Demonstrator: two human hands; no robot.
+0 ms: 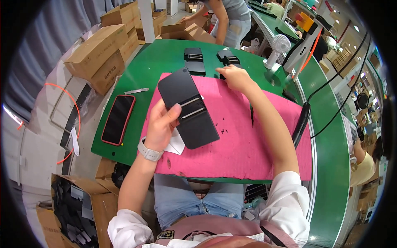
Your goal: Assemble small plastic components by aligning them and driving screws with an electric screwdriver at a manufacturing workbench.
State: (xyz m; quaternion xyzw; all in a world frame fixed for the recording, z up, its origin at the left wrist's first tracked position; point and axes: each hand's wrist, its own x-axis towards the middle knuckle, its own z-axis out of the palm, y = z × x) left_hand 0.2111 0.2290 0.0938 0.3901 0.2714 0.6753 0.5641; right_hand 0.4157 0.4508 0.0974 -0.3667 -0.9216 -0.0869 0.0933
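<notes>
My left hand [160,126] grips a black two-panel hinged piece [178,87] by its left edge, thumb over the front. Two pale metal strips cross the middle of this piece, which is held tilted above the pink mat [256,163]. My right hand [236,78] reaches to the mat's far edge, fingers bent together by a small dark part beside a stack of black pieces [227,56]; what they hold is too small to make out. Several tiny black screws [223,131] lie scattered on the mat. Beneath my left hand is a folded white paper [176,144].
Another black stack [194,68] stands at the back of the green table [161,51]. A red-cased phone [118,120] and a metal tool [137,91] lie left. A white fan [277,49] and a black cable [302,122] are right. A person [231,18] bends over cartons beyond.
</notes>
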